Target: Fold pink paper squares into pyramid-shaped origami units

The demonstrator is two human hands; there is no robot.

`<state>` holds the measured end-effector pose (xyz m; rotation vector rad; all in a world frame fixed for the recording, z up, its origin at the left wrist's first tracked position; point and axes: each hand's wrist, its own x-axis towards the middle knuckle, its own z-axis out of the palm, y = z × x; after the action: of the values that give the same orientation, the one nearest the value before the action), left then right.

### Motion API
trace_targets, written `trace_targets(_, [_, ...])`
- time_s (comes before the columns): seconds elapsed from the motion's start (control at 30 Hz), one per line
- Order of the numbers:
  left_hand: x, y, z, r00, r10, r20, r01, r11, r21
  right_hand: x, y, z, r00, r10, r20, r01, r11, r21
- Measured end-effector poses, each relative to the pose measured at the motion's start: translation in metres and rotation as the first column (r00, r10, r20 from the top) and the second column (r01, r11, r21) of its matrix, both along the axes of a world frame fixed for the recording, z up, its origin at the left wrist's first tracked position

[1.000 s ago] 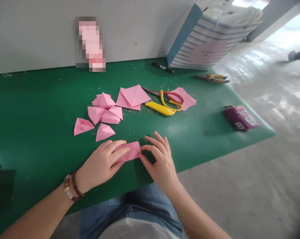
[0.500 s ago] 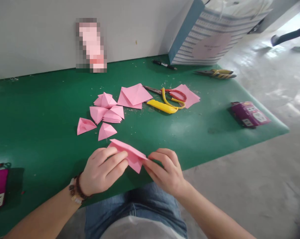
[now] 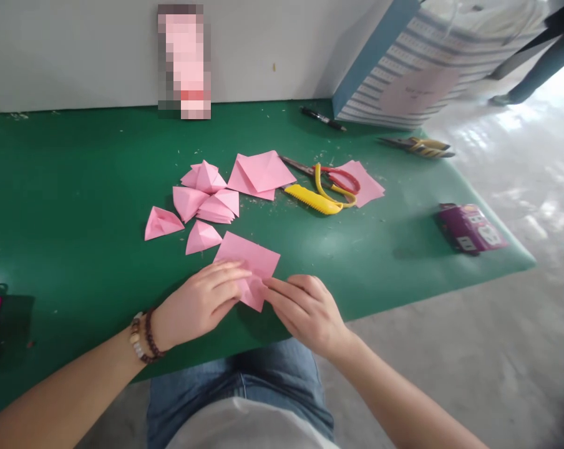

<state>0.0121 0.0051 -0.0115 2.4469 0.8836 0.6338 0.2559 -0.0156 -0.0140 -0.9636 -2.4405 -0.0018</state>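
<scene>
So: L hand (image 3: pixel 204 296), R hand (image 3: pixel 307 312) on creased pink ppr (image 3: pixel 250 251).

2 hands (image 3: pixel 216 296), 1 held sht (image 3: pixel 250 252), 5+ folded pcs (image 3: pixel 203 239), 1 sciss. (image 3: pixel 318 176), 1 pliers (image 3: pixel 423 147), 1 pen (image 3: pixel 323 118).

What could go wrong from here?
The pink sheet may crease crookedly: the left hand covers part of it while the right hand touches its edge, so a slip could skew a fold. Its far corner also lies close to a folded piece, so sliding the sheet might nudge that.
</scene>
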Motion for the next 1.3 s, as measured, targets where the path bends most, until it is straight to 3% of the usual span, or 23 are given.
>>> trace_targets(0.13, [-0.001,0.005,0.002,0.999,-0.047,0.0,0.047,0.999,-0.023,0.003,0.01,0.005,0.991,0.129,0.049,-0.128,0.992,-0.01])
trace_targets(0.47, [-0.005,0.01,0.0,0.995,-0.086,0.055,0.088,0.995,-0.045,0.006,0.024,0.006,0.95,0.301,0.088,-0.303,0.953,0.006])
trace_targets(0.57, [-0.004,0.01,-0.001,0.994,-0.087,0.07,0.091,0.994,-0.055,0.005,0.025,0.003,0.965,0.261,-0.003,-0.261,0.963,-0.067])
trace_targets(0.77, [-0.003,0.011,0.001,0.992,-0.09,0.09,0.1,0.988,-0.121,-0.009,0.026,0.001,0.977,0.031,-0.213,-0.093,0.953,-0.287])
trace_targets(0.9, [-0.003,0.01,0.001,0.998,-0.046,0.045,0.049,0.995,-0.085,-0.014,0.026,0.001,0.975,0.0,-0.222,-0.065,0.956,-0.285])
trace_targets(1.1, [-0.002,0.011,0.004,0.995,-0.059,-0.079,0.07,0.986,0.153,-0.014,0.023,-0.001,0.982,0.01,-0.19,-0.058,0.967,-0.247])
trace_targets(1.3, [0.001,0.01,0.006,0.99,-0.056,-0.129,0.08,0.978,0.192,-0.014,0.022,-0.002,0.983,-0.009,-0.185,-0.044,0.96,-0.278])
